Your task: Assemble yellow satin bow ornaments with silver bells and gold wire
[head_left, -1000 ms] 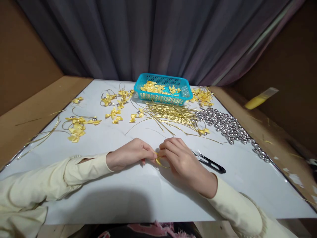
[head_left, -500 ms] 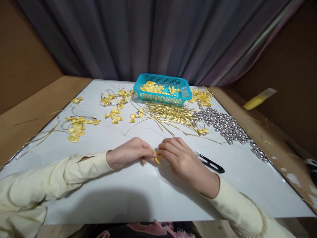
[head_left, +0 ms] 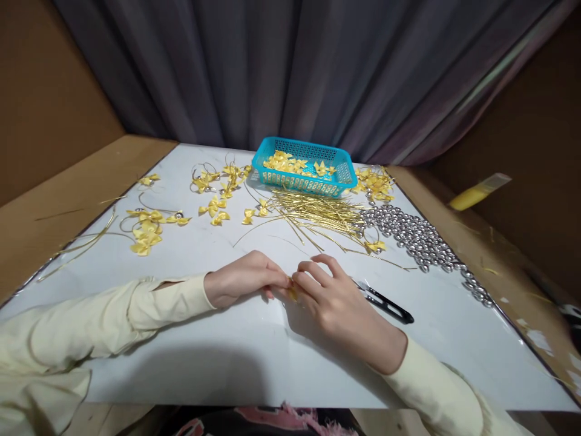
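Lifted right hand [head_left: 333,297] fingers since earlier, pinched yellow bow [head_left: 293,293] with left hand [head_left: 242,280] on counter [head_left: 254,357]; best kept pinch tight near scissors [head_left: 385,303].

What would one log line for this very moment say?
left hand: pinching yellow bow | right hand: pinching same bow | snips: on white board, beside right hand | blue basket: holds bows
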`<move>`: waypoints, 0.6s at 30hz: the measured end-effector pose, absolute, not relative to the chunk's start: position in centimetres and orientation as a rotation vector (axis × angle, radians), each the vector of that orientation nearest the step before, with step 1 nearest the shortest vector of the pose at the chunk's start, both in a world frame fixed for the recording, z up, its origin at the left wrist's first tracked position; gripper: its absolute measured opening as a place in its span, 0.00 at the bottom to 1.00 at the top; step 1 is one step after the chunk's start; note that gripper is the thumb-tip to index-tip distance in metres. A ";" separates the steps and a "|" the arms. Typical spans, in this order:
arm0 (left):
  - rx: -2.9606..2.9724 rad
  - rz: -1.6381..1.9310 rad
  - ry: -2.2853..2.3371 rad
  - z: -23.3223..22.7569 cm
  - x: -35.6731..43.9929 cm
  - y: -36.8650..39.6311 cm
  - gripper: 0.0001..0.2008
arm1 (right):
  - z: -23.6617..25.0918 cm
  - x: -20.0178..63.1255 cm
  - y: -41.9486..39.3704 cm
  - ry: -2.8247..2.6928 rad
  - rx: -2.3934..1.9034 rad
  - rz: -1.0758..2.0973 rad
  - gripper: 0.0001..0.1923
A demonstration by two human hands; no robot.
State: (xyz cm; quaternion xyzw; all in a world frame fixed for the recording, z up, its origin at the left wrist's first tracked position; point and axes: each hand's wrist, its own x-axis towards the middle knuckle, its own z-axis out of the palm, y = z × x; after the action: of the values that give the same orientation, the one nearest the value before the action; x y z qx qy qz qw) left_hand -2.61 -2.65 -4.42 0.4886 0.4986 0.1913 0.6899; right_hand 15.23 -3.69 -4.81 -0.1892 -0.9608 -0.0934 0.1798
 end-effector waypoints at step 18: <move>1.089 0.409 1.131 -4.3 -2.5 -2.6 0.08 | -5.0 15.5 -3.4 -2.819 -0.526 -0.280 0.12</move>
State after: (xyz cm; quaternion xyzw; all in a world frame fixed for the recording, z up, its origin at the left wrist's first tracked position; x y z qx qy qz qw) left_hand -2.47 -2.59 -4.25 0.4868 0.5054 0.1828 0.6886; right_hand 15.48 -3.45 -4.95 -0.1810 -0.9701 -0.0963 0.1300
